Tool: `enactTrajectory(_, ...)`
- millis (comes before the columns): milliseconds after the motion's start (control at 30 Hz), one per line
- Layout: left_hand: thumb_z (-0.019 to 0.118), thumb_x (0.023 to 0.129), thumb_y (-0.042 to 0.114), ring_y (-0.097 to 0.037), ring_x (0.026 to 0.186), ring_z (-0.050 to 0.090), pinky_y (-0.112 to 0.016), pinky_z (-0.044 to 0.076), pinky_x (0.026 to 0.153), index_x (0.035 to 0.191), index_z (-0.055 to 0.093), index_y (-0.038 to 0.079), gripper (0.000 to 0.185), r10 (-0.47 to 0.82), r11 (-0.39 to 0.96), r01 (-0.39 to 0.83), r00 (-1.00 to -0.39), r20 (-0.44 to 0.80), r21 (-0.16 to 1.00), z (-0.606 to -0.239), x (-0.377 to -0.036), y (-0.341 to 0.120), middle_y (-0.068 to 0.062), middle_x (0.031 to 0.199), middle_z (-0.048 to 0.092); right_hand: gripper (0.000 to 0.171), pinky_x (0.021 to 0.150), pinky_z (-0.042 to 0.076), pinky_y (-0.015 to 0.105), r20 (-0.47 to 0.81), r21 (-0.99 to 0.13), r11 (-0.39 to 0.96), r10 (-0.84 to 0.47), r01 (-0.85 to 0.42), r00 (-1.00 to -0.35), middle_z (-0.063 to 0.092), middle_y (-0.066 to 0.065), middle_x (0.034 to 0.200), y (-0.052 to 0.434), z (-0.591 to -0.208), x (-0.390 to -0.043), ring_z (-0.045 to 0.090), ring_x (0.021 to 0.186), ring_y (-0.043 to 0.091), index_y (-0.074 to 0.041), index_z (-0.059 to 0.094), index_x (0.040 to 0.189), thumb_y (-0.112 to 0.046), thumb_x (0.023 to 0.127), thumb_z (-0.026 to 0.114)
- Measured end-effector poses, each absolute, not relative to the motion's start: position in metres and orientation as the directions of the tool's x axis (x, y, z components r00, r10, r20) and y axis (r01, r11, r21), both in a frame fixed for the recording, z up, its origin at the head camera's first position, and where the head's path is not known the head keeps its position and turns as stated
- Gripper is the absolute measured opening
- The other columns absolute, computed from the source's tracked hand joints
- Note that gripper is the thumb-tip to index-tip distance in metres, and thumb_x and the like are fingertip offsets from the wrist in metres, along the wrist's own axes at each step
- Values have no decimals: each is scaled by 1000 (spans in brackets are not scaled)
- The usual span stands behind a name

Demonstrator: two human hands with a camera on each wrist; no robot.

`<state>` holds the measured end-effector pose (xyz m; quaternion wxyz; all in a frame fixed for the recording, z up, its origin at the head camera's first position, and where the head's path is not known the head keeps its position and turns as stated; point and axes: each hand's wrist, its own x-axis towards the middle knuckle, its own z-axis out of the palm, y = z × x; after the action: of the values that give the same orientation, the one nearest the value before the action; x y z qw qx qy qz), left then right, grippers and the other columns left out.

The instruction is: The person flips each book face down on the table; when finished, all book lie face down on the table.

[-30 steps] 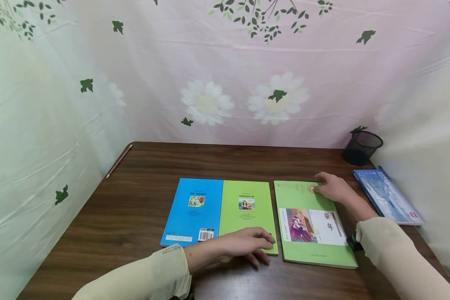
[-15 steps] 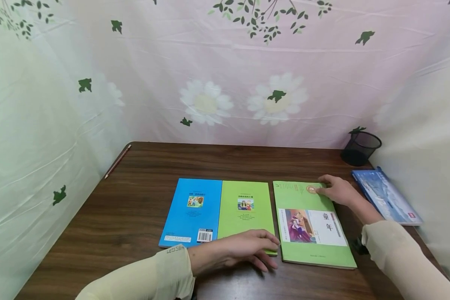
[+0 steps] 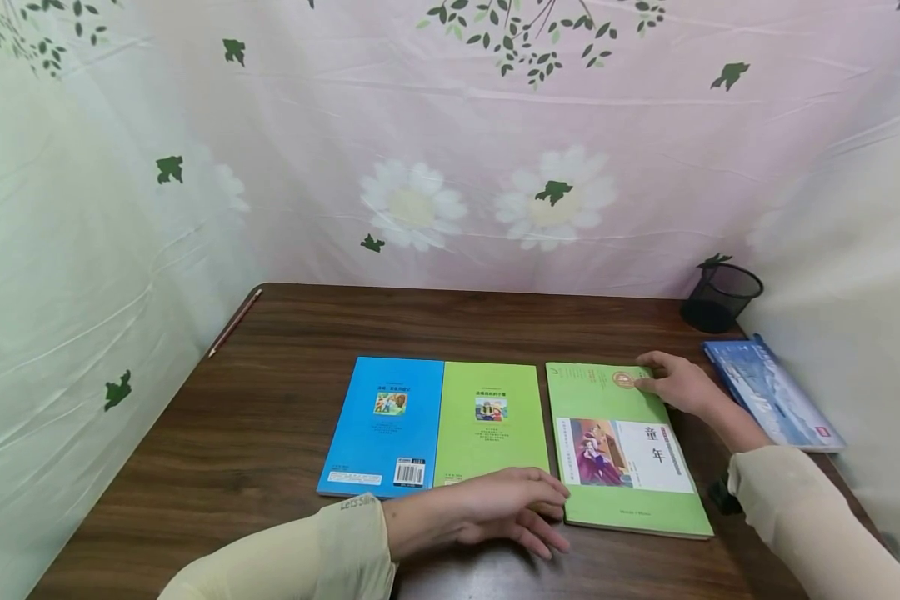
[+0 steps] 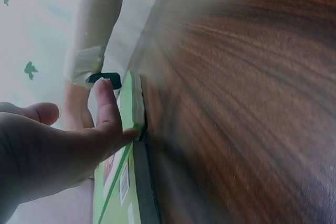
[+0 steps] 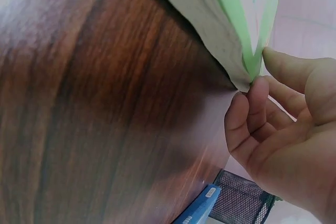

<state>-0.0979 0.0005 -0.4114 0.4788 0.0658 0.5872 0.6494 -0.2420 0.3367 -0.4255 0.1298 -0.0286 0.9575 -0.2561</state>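
three books lie in a row on the tabletop point(image 3: 270, 417); the right hand point(image 3: 678, 383) pinches the rightmost green book's point(image 3: 622, 450) far corner, not yet lifted, the left hand point(image 3: 510, 508), fingers relaxed, touches its near edge.

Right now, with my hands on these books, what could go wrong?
The right hand pinches only the far right corner of the large green book; lifting from there could bend the cover. The left hand sits at the gap beside the small green book, so a sideways push might shove it onto the blue book.
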Motion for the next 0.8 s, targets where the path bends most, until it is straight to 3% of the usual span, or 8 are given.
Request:
enactTrajectory(200, 53, 102, 20, -44, 112, 66, -47, 58, 89, 129, 51, 2, 32, 706, 137, -578, -513, -489, 805, -413, -95, 4, -30, 140, 50, 56, 80, 53, 43, -238, -526, 850, -130, 16, -962, 48, 37, 137, 336, -427, -242, 57, 109, 41, 4, 42, 144, -29, 102, 58)
enactTrajectory(433, 54, 101, 20, -43, 111, 67, -51, 57, 91, 127, 51, 1, 32, 678, 99, -605, -540, -499, 790, -413, -90, 7, -31, 141, 50, 57, 73, 53, 35, -263, -554, 832, -141, 30, -955, 48, 36, 136, 338, -426, -242, 60, 101, 36, 4, 40, 145, -28, 102, 58)
enactTrajectory(600, 55, 100, 21, -40, 110, 68, -52, 56, 93, 128, 51, 0, 35, 649, 53, -645, -558, -517, 762, -412, -87, 8, -32, 141, 50, 58, 71, 54, 36, -291, -576, 816, -150, 48, -945, 46, 35, 139, 340, -426, -242, 60, 102, 35, 2, 38, 147, -28, 102, 58)
enactTrajectory(800, 55, 98, 21, -36, 110, 68, -51, 55, 96, 128, 53, -3, 38, 597, -26, -679, -599, -534, 733, -414, -82, 9, -26, 130, 58, 59, 72, 55, 37, -304, -586, 808, -155, 56, -940, 42, 36, 140, 341, -427, -241, 59, 104, 37, 3, 36, 148, -28, 102, 57)
